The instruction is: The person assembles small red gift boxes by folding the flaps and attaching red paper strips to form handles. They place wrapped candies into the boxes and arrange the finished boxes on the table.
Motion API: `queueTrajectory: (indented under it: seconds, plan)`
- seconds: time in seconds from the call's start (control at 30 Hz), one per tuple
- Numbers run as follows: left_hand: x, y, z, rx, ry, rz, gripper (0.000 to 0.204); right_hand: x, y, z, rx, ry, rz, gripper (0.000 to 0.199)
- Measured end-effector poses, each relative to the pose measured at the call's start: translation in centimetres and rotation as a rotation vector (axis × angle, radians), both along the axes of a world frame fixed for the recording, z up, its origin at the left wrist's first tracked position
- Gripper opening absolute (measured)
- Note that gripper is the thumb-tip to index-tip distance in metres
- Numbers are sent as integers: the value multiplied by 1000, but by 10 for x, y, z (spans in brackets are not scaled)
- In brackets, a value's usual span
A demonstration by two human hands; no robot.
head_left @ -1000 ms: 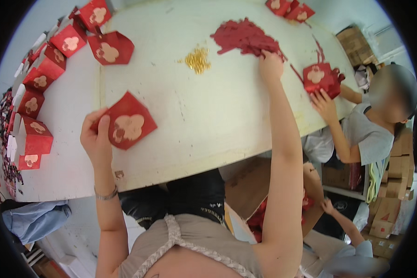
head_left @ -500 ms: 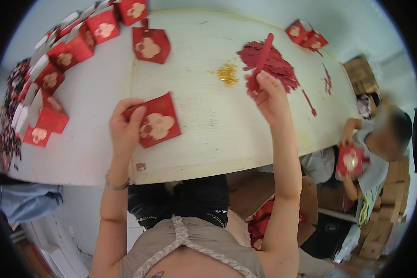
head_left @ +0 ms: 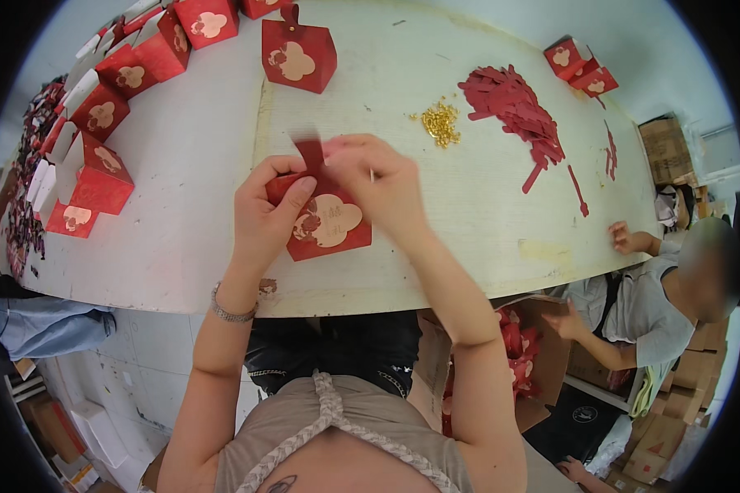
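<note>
A red gift box (head_left: 330, 234) with a pale flower-shaped panel is held above the table, slightly tilted. My left hand (head_left: 265, 205) is closed on its upper left edge, thumb across the front. A dark red strap (head_left: 310, 154) stands up from the box's top, its upper end smeared by motion. My right hand (head_left: 380, 177), partly blurred, has its fingers curled together at the strap's right side. Beyond the hands stands another red box (head_left: 298, 59), its strap fixed on top with a gold dot. Small gold fasteners (head_left: 441, 126) lie in a heap near a pile of dark red straps (head_left: 514, 107).
Open red boxes (head_left: 99, 111) line the table's left edge, beside a heap of dark, multicoloured bits (head_left: 37, 181). Two red boxes (head_left: 580, 66) sit at the far right. Below the table edge, a carton (head_left: 543, 370) holds red boxes. A co-worker (head_left: 645, 304) sits at the right.
My right hand has brought the strap from the pile to the box's top. My left hand still holds the box. The co-worker's hands no longer hold a red box. The view has shifted.
</note>
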State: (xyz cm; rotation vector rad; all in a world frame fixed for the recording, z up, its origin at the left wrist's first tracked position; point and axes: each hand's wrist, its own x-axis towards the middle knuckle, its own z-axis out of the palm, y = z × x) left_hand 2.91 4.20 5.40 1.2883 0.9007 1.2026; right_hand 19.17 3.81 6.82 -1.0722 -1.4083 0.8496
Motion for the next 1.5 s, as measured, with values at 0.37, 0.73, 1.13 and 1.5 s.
queueTrajectory:
  seconds: [0.37,0.73,1.13,1.5]
  plan:
    - [6,13,-2,172,67,145,12,116,85,-74,277,-1134,-607,7]
    - [-1,5,4,227,105,-1,13,59,-3,-11,455,-487,-304,19]
    - [-5,0,-9,231,-34,-85,13,-3,-28,-3,354,-481,-238,25]
    - [-4,-3,-13,582,215,73,12,-9,-34,4,217,-455,-245,24]
